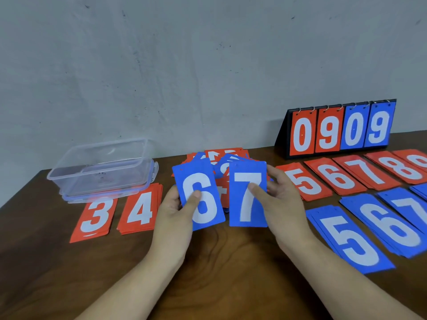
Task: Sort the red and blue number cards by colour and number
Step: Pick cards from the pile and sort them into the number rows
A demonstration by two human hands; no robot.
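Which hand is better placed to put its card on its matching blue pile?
Right: the right hand holds the blue 7 card, and the blue 7 pile lies on that side.

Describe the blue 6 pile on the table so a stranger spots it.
Start at the scoreboard reading 0909, back right. In front, past the red piles, the blue 6 pile lies flat between blue 5 and blue 7, unlike the blue 6 card in the left hand.

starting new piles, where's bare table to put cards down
Bare table lies nearer than the red 3 pile and red 4 pile, and between left forearm and right forearm. Crowded at right: red 5 pile, blue 5 pile.
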